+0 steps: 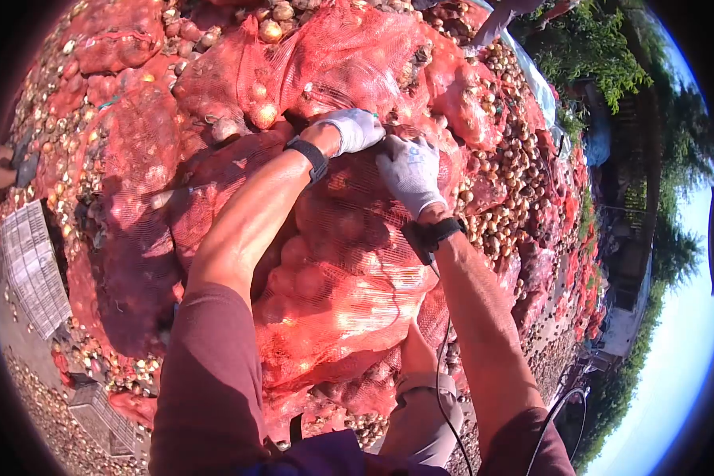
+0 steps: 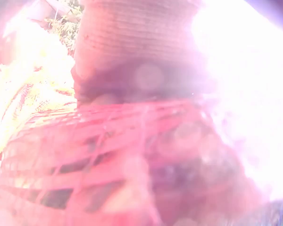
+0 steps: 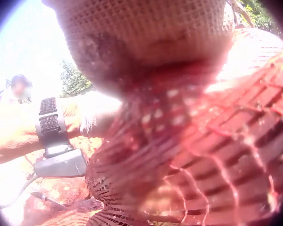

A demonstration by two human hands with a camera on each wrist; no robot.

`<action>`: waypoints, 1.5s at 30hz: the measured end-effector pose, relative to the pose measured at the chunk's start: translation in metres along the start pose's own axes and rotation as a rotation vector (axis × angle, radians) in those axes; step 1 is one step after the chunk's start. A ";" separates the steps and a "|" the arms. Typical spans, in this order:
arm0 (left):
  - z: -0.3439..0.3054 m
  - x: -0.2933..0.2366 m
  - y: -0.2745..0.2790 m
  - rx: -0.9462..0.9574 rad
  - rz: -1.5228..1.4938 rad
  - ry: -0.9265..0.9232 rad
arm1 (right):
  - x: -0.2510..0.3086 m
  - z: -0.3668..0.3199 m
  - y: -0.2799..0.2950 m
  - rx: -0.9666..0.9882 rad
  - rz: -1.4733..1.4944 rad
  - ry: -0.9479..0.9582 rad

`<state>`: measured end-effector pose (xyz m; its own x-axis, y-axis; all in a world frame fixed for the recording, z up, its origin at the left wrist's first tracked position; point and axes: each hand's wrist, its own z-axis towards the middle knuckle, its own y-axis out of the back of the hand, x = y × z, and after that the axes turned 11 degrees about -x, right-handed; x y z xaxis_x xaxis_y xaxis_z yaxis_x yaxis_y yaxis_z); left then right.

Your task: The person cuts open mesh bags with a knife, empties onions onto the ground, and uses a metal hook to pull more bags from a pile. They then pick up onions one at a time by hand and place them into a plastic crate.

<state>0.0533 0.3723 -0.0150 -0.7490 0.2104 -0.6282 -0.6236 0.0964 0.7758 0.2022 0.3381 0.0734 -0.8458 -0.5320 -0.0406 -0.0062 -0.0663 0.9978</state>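
A full red mesh sack of onions (image 1: pixel 341 270) lies right in front of me in the head view. Both my hands wear pale knit gloves and meet at the sack's upper end. The left hand (image 1: pixel 355 129) grips the mesh there, its fingertips turned away from view. Just beside it, the right hand (image 1: pixel 411 170) has curled fingers on the same edge. In the right wrist view, mesh (image 3: pixel 155 117) bunches tightly under the gloved fingers (image 3: pixel 146 37). Stretched netting (image 2: pixel 108 155) fills the lower part of the overexposed left wrist view, below the glove (image 2: pixel 137 37).
More red mesh sacks (image 1: pixel 139 214) crowd the left and far side. Loose onions (image 1: pixel 508 190) lie heaped at the right. Plastic crates (image 1: pixel 36 266) stand at the left. Other people's limbs show at the top and left edges. A thin cable (image 1: pixel 439 381) hangs by my right arm.
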 end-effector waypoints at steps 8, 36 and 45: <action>-0.226 -0.134 0.130 -0.148 -0.125 -0.098 | 0.114 -0.157 0.173 -0.030 0.391 0.002; -0.312 0.130 0.130 0.286 0.512 0.428 | 0.244 -0.183 0.138 -0.040 0.369 0.134; -0.328 0.168 0.075 0.084 0.049 0.678 | 0.288 -0.174 0.105 -0.080 -0.011 0.186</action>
<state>-0.1928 0.0955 -0.0813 -0.7675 -0.4367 -0.4694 -0.5865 0.1828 0.7890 0.0505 0.0310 0.1569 -0.7328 -0.6770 -0.0682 0.0333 -0.1358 0.9902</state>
